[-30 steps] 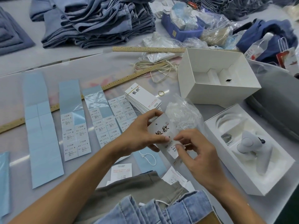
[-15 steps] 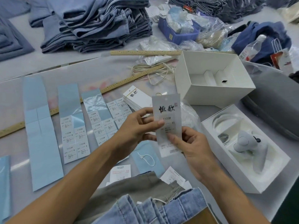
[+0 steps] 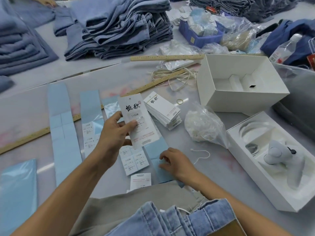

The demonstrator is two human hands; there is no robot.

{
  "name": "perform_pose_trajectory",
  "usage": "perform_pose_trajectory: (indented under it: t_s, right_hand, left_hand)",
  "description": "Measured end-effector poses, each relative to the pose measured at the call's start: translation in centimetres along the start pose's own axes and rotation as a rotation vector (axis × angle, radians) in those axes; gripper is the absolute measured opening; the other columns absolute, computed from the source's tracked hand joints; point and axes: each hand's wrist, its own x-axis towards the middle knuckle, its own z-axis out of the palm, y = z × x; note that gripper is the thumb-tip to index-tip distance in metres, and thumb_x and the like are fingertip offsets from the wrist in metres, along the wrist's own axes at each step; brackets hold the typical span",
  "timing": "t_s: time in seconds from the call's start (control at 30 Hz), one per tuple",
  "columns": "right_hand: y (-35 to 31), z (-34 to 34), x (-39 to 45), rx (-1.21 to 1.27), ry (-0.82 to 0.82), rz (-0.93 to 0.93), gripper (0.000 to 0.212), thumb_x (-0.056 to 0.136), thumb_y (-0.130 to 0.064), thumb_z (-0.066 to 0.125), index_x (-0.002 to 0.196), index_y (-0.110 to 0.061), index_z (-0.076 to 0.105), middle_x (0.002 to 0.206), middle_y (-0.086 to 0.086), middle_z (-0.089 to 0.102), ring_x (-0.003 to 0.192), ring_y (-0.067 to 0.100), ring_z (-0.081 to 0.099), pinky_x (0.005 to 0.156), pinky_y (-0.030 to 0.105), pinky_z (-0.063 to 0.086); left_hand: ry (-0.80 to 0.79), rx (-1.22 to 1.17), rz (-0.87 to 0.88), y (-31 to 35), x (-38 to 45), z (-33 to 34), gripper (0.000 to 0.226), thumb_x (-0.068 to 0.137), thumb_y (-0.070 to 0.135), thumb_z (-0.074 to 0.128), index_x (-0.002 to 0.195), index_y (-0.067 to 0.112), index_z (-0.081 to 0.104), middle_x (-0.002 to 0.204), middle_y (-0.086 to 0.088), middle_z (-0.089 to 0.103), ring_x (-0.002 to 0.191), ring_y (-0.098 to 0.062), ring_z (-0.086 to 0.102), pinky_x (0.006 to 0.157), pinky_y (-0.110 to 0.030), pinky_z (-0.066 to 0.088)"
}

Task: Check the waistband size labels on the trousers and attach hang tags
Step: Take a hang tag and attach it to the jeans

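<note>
- The left hand (image 3: 114,132) pinched a stickered hang tag (image 3: 139,120) at table centre; a loose pinch risked dropping it.
- The right hand (image 3: 175,161), fingers curled, touched blue backing paper (image 3: 156,150) at five o'clock; whether it held anything was unclear.
- The loop string (image 3: 202,154) at three o'clock could be forgotten.
- The denim trousers (image 3: 179,218) waited at six o'clock; mismatching size was possible.

Tag (image 3: 139,120): small print below the "1103" line too blurred to read; left hand (image 3: 113,133) thumb covers part of it. Sticker strip (image 3: 134,160) partly hidden behind tag and left hand, text unreadable. Right hand (image 3: 175,163): fingertips curled down on blue backing (image 3: 156,149), can't tell if they pinch anything. Jeans (image 3: 179,220) cut off by bottom edge, waistband label not visible. Blue sheet (image 3: 17,193) cut off at left edge. Grey case (image 3: 300,99) cut off at right edge.
</note>
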Motion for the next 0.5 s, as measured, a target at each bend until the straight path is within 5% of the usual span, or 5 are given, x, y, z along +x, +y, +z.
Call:
perform_pose_trajectory:
  t_s: [0.2,0.37,0.5]
  right_hand:
    - [-0.7,1.1,1.3,-0.133,-0.051,0.033,0.009,0.093,-0.022,0.067,0.096,-0.014,0.070,0.106,0.004,0.064,0.100,0.024,0.057,0.087,0.036,0.047]
    - [-1.7,-2.1,-0.1,0.172,0.038,0.083,0.016,0.091,-0.018,0.071,0.084,-0.032,0.067,0.089,-0.015,0.069,0.086,0.001,0.063,0.078,0.012,0.045]
    - [-6.0,-8.5,-1.0,0.315,0.195,-0.074,0.018,0.089,-0.010,0.074,0.087,-0.028,0.073,0.086,-0.018,0.073,0.084,0.003,0.069,0.081,0.015,0.051]
  left_hand:
    - [-0.028,0.169,-0.003,-0.6,-1.4,-1.6,0.028,0.100,0.012,0.063,0.122,0.026,0.053,0.101,0.004,0.079,0.091,-0.021,0.076,0.060,-0.040,0.063]
    - [-0.020,0.254,0.030,-0.8,-3.5,-1.6,0.027,0.103,0.019,0.059,0.123,0.037,0.057,0.108,0.006,0.076,0.094,-0.022,0.074,0.063,-0.041,0.065]
    - [-0.074,0.152,0.056,0.4,-5.8,-1.2,0.019,0.101,0.037,0.055,0.115,0.043,0.067,0.102,0.012,0.077,0.094,-0.014,0.074,0.064,-0.035,0.064]
